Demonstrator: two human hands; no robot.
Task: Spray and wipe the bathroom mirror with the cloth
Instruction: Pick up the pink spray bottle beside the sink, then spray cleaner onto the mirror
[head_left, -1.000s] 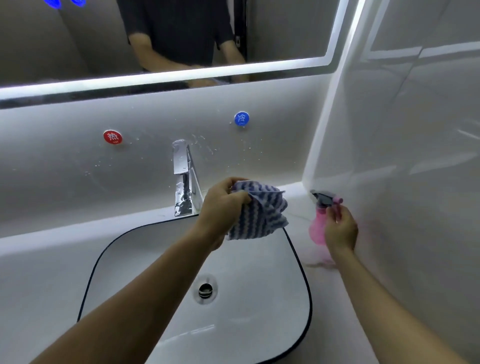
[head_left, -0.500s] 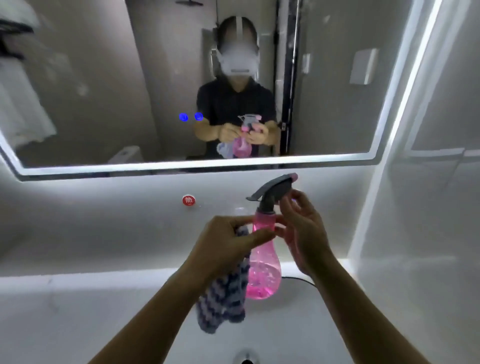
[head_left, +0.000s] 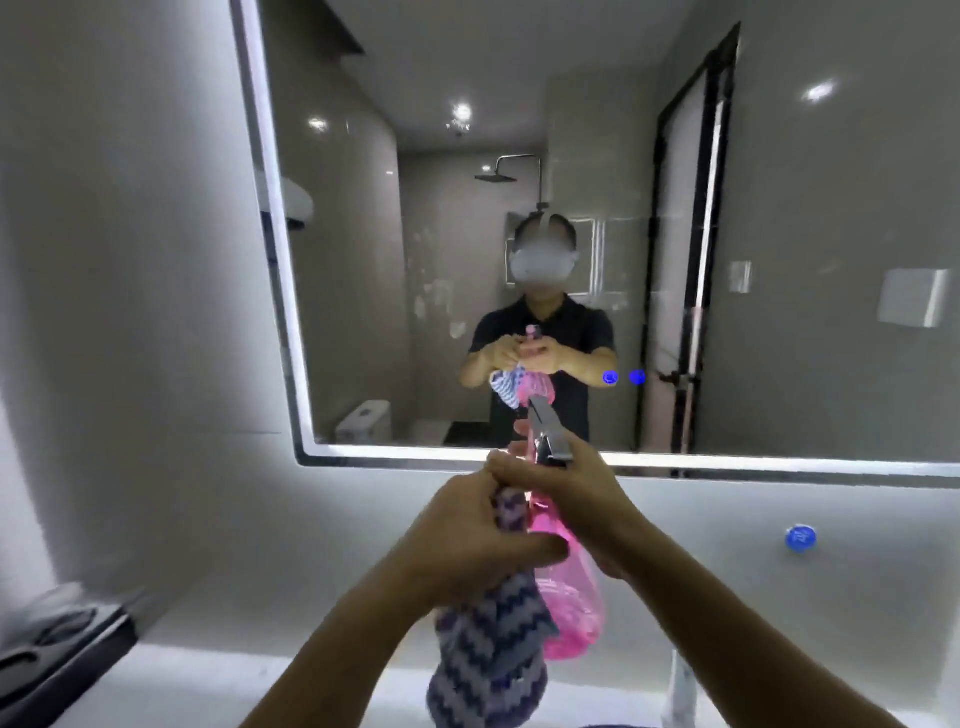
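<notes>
Hands raised together before the mirror (head_left: 779, 208).
The left hand (head_left: 467, 540) clutches the striped cloth (head_left: 488, 670), thumb on the pink spray bottle (head_left: 571, 597); the right hand (head_left: 582, 493) curls round the bottle's neck.

Single head-worn wide-angle view, facing forward and slightly downward at the mirror (head_left: 779, 208) from close range. The left hand (head_left: 467, 540) and right hand (head_left: 576, 488) lie nearest the lens, at lower centre; the wearer's reflection (head_left: 543, 332) faces the camera.
</notes>
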